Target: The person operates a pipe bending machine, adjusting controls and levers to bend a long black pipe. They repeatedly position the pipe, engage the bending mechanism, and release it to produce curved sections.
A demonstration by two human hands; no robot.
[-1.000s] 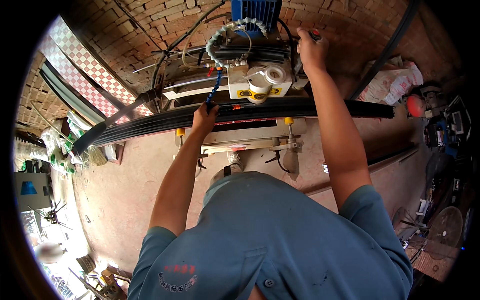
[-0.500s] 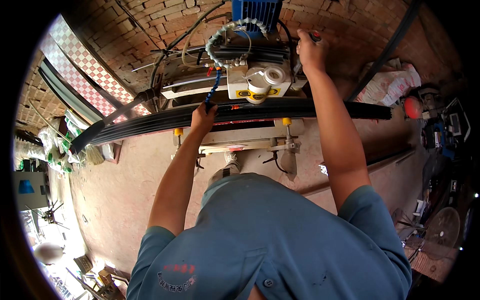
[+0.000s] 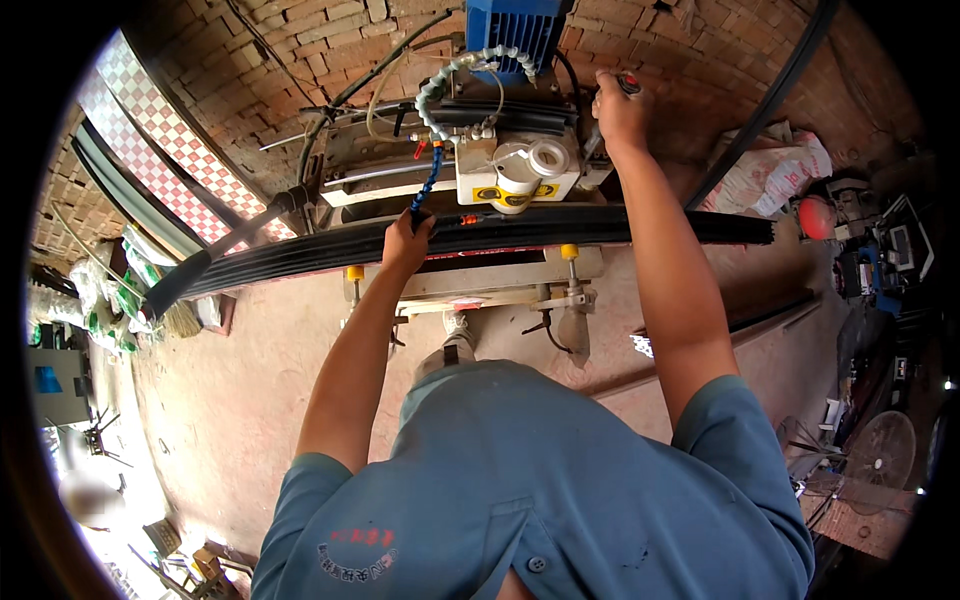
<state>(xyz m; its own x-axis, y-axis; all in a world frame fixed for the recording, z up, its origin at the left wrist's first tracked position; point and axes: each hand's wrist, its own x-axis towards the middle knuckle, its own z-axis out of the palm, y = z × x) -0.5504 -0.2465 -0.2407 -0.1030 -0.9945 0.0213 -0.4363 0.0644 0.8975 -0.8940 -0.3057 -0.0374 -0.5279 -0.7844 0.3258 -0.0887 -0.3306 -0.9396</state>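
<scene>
My left hand (image 3: 407,243) is closed at the black profile bars (image 3: 540,228). Its fingers wrap the lower part of a blue segmented hose (image 3: 429,180), whose orange tip (image 3: 468,220) shows just to their right. Whether this hand also presses on the bars is hidden. Farther right, my right hand (image 3: 622,112) grips a lever handle (image 3: 628,83) with a red-marked knob end. Between the hands stands the machine's pale head (image 3: 470,170), with a white round cup-like part (image 3: 517,172) and yellow labels. The bars lie across the machine's front, below the head.
A blue motor (image 3: 513,35) rises behind the machine, near the brick wall (image 3: 340,30). Yellow-capped clamps (image 3: 569,252) stand along the near side. A dark bar (image 3: 765,100) slants at the right, by a white sack (image 3: 770,170). A fan (image 3: 880,455) stands lower right.
The whole view has shifted slightly. Both hands keep their holds, and the lever looks almost unmoved.
</scene>
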